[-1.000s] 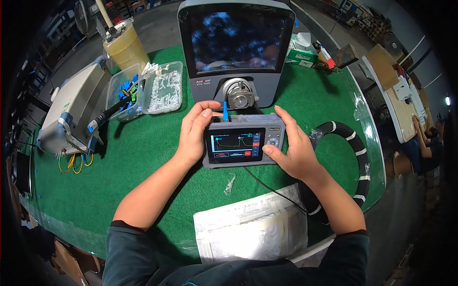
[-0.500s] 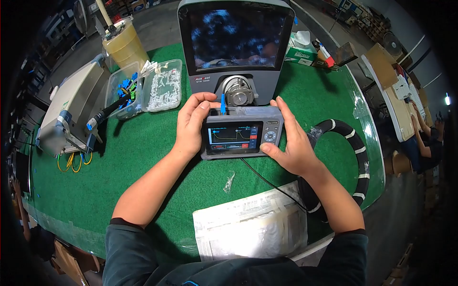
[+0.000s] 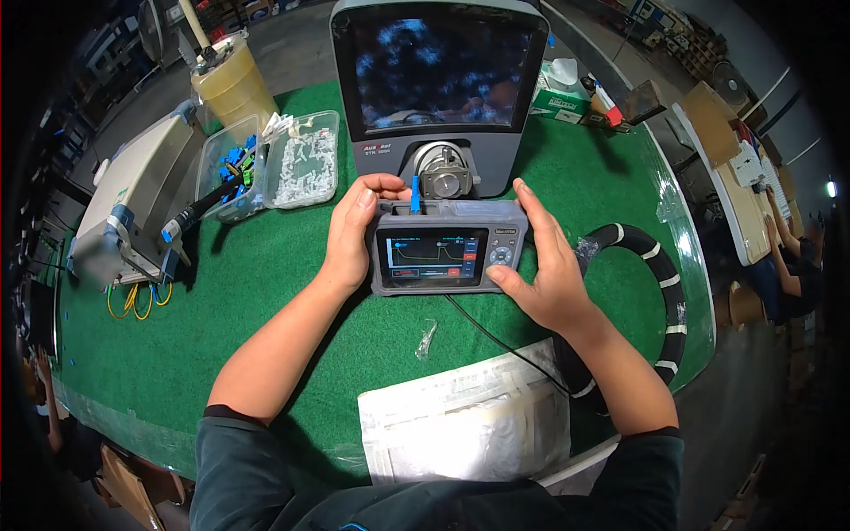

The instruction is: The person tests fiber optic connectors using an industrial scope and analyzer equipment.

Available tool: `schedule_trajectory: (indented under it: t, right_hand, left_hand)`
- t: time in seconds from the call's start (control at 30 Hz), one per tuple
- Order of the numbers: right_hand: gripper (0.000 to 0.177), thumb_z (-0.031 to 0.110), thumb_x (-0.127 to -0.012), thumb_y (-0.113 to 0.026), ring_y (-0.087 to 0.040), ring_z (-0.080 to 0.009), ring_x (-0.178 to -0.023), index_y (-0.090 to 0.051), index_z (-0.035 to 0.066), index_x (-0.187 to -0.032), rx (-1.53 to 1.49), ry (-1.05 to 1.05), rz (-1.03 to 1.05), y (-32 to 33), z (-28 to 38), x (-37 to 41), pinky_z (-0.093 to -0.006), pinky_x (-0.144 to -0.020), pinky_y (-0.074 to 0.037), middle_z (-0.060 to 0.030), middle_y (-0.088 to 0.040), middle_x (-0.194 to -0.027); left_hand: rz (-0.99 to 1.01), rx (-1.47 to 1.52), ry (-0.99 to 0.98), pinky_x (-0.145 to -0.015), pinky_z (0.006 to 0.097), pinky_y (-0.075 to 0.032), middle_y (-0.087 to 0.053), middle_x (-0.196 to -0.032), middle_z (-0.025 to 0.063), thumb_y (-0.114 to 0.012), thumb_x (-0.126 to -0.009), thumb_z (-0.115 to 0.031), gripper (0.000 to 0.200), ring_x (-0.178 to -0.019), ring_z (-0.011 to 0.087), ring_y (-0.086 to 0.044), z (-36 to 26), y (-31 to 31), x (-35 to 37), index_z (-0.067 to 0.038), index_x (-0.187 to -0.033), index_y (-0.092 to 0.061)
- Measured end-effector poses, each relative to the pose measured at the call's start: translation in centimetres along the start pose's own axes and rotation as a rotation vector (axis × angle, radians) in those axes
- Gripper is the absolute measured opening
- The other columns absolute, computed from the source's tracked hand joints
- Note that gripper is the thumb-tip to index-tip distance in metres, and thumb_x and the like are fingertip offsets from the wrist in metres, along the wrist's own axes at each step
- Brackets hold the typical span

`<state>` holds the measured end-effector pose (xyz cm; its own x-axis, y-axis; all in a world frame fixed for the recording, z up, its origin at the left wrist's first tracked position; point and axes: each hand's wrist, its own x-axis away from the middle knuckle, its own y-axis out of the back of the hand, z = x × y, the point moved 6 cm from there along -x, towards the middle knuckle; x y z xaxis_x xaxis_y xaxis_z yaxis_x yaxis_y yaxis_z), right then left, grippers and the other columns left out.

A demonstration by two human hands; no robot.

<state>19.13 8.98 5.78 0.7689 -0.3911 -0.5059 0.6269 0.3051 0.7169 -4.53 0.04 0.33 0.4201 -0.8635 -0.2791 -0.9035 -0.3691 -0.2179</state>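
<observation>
A grey mini OTDR point(image 3: 429, 257) with a lit screen showing a green trace is between my two hands on the green mat. My left hand point(image 3: 354, 234) is wrapped round its left side, thumb by the top left corner and fingers behind. My right hand point(image 3: 551, 274) grips the right side, with the thumb by the round keypad and the fingers along the edge. A blue fibre connector point(image 3: 415, 193) stands upright in the top of the OTDR. Behind it, a dark-screened inspection monitor point(image 3: 438, 75) carries a round metal fitting point(image 3: 447, 181).
On the left are a tub of blue and green connectors point(image 3: 235, 168), a tub of white caps point(image 3: 305, 164) and a beige instrument point(image 3: 133, 203). A black cable coil point(image 3: 670, 292) lies right; a plastic-wrapped sheet point(image 3: 465, 425) lies in front. Other people's arms show at both edges.
My left thumb has drawn back a little to the left along the OTDR's top corner. The OTDR has shifted very slightly; my right hand keeps nearly the same hold.
</observation>
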Motion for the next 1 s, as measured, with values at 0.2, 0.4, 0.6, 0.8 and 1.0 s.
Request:
schedule_trajectory:
  t: [0.2, 0.4, 0.6, 0.8, 1.0]
  right_hand:
    - [0.088, 0.039, -0.092, -0.076, -0.045, -0.0457, -0.142, -0.035, -0.007, -0.154, 0.008, 0.010, -0.008, 0.19, 0.27, 0.12, -0.0515, -0.118, -0.036, -0.0309, -0.042, -0.156]
    - [0.085, 0.037, -0.092, -0.076, -0.046, -0.0445, -0.141, -0.037, -0.007, -0.153, 0.035, 0.011, -0.024, 0.37, 0.31, 0.09, -0.0497, -0.117, -0.038, -0.0295, -0.044, -0.154]
    - [0.084, 0.033, -0.090, -0.077, -0.046, -0.0430, -0.141, -0.038, -0.006, -0.153, 0.023, 0.031, -0.049, 0.41, 0.35, 0.10, -0.0486, -0.117, -0.039, -0.0282, -0.045, -0.153]
    - [0.082, 0.030, -0.090, -0.078, -0.048, -0.0421, -0.139, -0.038, -0.005, -0.152, 0.015, 0.041, -0.068, 0.48, 0.24, 0.11, -0.0482, -0.116, -0.040, -0.0271, -0.047, -0.152]
    - [0.080, 0.028, -0.089, -0.078, -0.048, -0.0419, -0.139, -0.040, -0.004, -0.152, 0.017, 0.039, -0.061, 0.52, 0.38, 0.02, -0.0482, -0.116, -0.040, -0.0268, -0.047, -0.151]
  left_hand:
    - [0.028, -0.082, -0.019, -0.099, 0.0332, -0.049, -0.067, -0.116, 0.0131, -0.044, -0.103, -0.056, 0.063, -0.107, 0.0172, -0.062, 0.13, -0.01, 0.04, 0.003, -0.124, -0.057]
    - [0.025, -0.053, 0.002, -0.101, 0.0311, -0.043, -0.065, -0.117, 0.0106, -0.048, -0.102, -0.053, 0.060, -0.107, 0.0162, -0.059, 0.41, 0.27, 0.31, 0.003, -0.123, -0.059]
    - [0.028, -0.063, 0.020, -0.098, 0.0296, -0.044, -0.065, -0.115, 0.0089, -0.048, -0.102, -0.053, 0.060, -0.105, 0.0146, -0.059, 0.24, 0.21, 0.59, 0.002, -0.122, -0.060]
    - [0.035, -0.068, 0.047, -0.094, 0.0277, -0.044, -0.065, -0.111, 0.0073, -0.048, -0.103, -0.053, 0.058, -0.101, 0.0128, -0.059, 0.39, 0.28, 0.60, 0.001, -0.121, -0.062]
    - [0.041, -0.084, 0.025, -0.093, 0.0275, -0.045, -0.065, -0.109, 0.0066, -0.048, -0.104, -0.053, 0.058, -0.099, 0.0122, -0.059, 0.70, 0.46, 0.42, 0.001, -0.121, -0.062]
